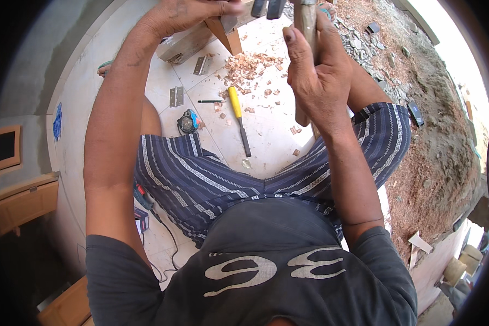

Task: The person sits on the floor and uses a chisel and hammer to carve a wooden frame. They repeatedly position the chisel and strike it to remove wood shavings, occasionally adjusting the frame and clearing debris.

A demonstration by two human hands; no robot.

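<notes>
My right hand point(323, 81) is closed round the wooden handle of a claw hammer point(306, 30), thumb along the handle. The dark claw shows at the top edge; the striking end is cut off. At upper left, my left hand point(187, 13) is above a wooden beam point(190, 44), its fingers pinched by a small greyish piece at a tapered brown wood piece point(225, 37). Blur hides what the fingers hold. On the white tiles between my legs lie a yellow-handled chisel point(234, 103), a dark pencil point(209, 101) and two metal hinges point(202, 65).
Wood chips point(247, 66) are scattered below the beam. A tape measure point(188, 121) lies by my left knee. Left of my hip are a corded power tool point(142, 194) and a small box point(142, 218). Rubble and soil point(429, 163) border the tiles on the right.
</notes>
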